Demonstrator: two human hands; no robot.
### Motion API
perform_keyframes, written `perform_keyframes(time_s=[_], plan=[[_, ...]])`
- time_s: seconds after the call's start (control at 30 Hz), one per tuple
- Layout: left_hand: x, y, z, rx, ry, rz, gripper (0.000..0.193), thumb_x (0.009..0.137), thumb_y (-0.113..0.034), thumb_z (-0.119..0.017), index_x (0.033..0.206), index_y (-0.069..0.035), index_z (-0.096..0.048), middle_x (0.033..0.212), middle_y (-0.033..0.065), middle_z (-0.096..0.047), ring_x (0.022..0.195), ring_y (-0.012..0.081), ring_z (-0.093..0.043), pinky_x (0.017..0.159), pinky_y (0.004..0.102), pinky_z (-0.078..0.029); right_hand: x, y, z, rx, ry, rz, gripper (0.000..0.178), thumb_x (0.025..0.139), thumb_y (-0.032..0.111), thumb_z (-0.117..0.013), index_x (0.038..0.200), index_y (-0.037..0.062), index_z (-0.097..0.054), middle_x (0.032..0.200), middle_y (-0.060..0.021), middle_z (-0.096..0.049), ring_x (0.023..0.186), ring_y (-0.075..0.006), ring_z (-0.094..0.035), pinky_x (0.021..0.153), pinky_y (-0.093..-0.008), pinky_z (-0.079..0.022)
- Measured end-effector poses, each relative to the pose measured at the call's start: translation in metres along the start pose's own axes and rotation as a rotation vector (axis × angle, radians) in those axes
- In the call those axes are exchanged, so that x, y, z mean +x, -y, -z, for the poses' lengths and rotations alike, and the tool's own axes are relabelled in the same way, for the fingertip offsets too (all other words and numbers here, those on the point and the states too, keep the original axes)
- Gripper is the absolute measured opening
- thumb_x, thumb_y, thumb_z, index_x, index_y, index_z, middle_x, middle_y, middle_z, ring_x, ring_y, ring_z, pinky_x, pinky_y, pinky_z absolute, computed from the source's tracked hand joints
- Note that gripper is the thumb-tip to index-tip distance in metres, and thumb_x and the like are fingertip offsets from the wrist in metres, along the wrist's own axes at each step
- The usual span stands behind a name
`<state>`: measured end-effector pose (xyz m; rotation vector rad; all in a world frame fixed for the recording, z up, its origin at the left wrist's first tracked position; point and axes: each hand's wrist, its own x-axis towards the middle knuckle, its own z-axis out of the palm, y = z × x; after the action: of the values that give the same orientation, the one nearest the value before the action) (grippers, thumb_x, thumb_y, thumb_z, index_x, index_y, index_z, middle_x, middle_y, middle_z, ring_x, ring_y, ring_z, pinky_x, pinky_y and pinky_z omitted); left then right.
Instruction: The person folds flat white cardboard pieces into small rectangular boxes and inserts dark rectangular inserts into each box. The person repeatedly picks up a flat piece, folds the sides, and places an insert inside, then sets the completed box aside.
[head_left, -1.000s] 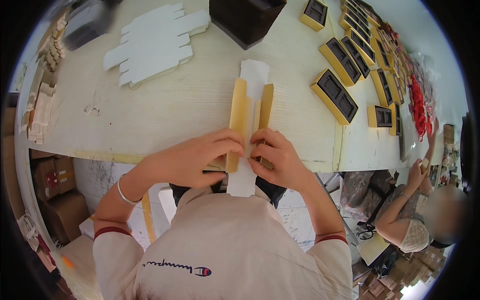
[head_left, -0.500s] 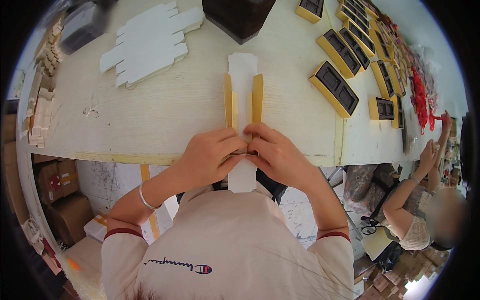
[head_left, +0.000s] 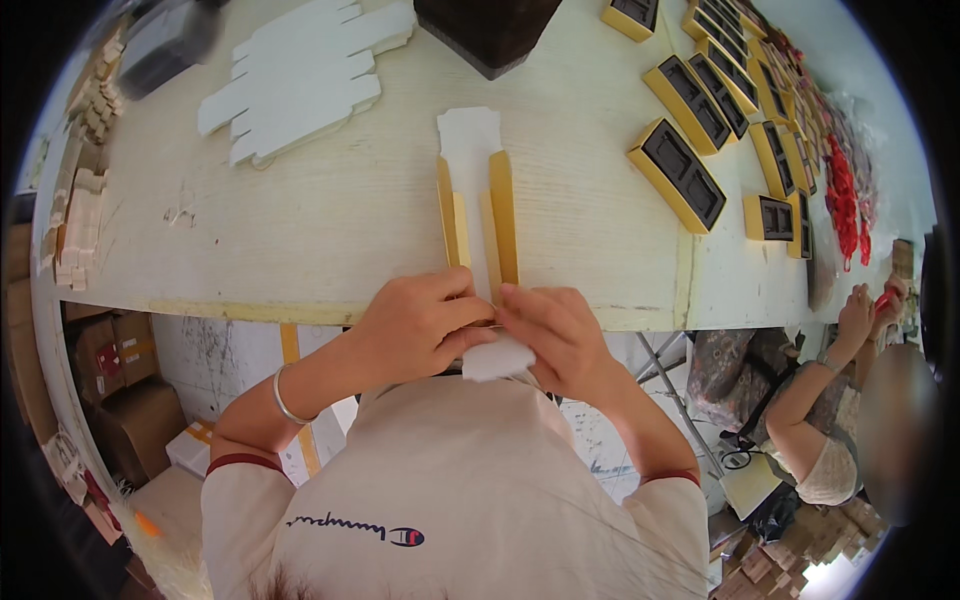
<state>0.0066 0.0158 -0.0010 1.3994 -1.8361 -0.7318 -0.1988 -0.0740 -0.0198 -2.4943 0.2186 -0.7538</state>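
Observation:
A part-folded cardboard box (head_left: 470, 135), white inside with gold side walls standing up, lies lengthwise before me across the table's front edge. My left hand (head_left: 425, 315) pinches the near end of its left wall, thumb and fingers pressed together at the corner. On the opposite corner, my right hand (head_left: 558, 335) is closed with its fingertips against the right wall. Between the hands and just below them, the white end flap (head_left: 497, 358) sticks out past the table edge, bent at an angle. My fingers cover the near corners.
White flat box blanks (head_left: 300, 90) are stacked at the far left. A dark block (head_left: 488, 35) stands beyond the box. Gold boxes with black inserts (head_left: 678, 175) spread over the right side, near red material (head_left: 840, 200). A co-worker's hands (head_left: 862, 310) are at far right.
The near end flap has bent and looks shorter. My right hand has moved slightly down and right, and the box's far end has swung a little left. The co-worker's raised hand has come down.

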Motion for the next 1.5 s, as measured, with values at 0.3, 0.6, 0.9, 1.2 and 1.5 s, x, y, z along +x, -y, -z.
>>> perform_keyframes(time_s=[0.3, 0.6, 0.9, 1.2, 1.5], plan=[[-0.006, 0.000, -0.001, -0.089, -0.037, 0.044, 0.027, 0.090, -0.016, -0.061, 0.113, -0.002, -0.055, 0.099, 0.0102, -0.063, 0.076, 0.0299, -0.060, 0.065, 0.0388, -0.049, 0.012, 0.013, -0.017, 0.385, -0.178, -0.312, 0.017, 0.076, -0.003, -0.068, 0.092, 0.0001, -0.063, 0.099, -0.0111, -0.059, 0.084, -0.0274, -0.056, 0.072, -0.0349, -0.045], [-0.001, -0.014, -0.008, -0.281, -0.189, 0.202, 0.019, 0.091, -0.008, -0.058, 0.106, -0.004, -0.049, 0.104, 0.0113, -0.057, 0.075, 0.0299, -0.061, 0.061, 0.0376, -0.049, 0.023, 0.022, -0.024, 0.402, -0.370, -0.440, 0.023, 0.080, -0.010, -0.064, 0.102, -0.0026, -0.061, 0.106, -0.0154, -0.057, 0.071, -0.0224, -0.056, 0.054, -0.0293, -0.046], [-0.013, -0.022, -0.011, 0.526, -0.274, -0.174, 0.026, 0.078, -0.008, -0.069, 0.103, -0.002, -0.065, 0.104, 0.0079, -0.055, 0.073, 0.0190, -0.054, 0.056, 0.0299, -0.047, 0.011, 0.024, -0.009, -0.420, -0.041, -0.050, 0.032, 0.074, 0.006, -0.067, 0.103, -0.0064, -0.061, 0.107, -0.0126, -0.054, 0.075, -0.0199, -0.052, 0.062, -0.0294, -0.042], [-0.012, -0.014, -0.014, 0.577, -0.132, -0.196, 0.031, 0.068, 0.001, -0.064, 0.098, 0.004, -0.064, 0.087, 0.0068, -0.052, 0.077, 0.0192, -0.049, 0.059, 0.0239, -0.047, 0.025, 0.032, -0.002, -0.272, 0.098, -0.192, 0.022, 0.067, -0.002, -0.060, 0.089, -0.0045, -0.060, 0.085, -0.0095, -0.046, 0.075, -0.0214, -0.047, 0.061, -0.0297, -0.043], [-0.002, -0.020, 0.001, 0.408, 0.074, -0.057, 0.020, 0.067, 0.004, -0.061, 0.085, 0.000, -0.055, 0.078, 0.0100, -0.049, 0.073, 0.0221, -0.051, 0.056, 0.0286, -0.047, 0.037, 0.024, 0.004, -0.028, 0.216, -0.318, 0.016, 0.065, -0.007, -0.061, 0.078, 0.0005, -0.055, 0.081, -0.0102, -0.050, 0.076, -0.0250, -0.051, 0.063, -0.0331, -0.045]])
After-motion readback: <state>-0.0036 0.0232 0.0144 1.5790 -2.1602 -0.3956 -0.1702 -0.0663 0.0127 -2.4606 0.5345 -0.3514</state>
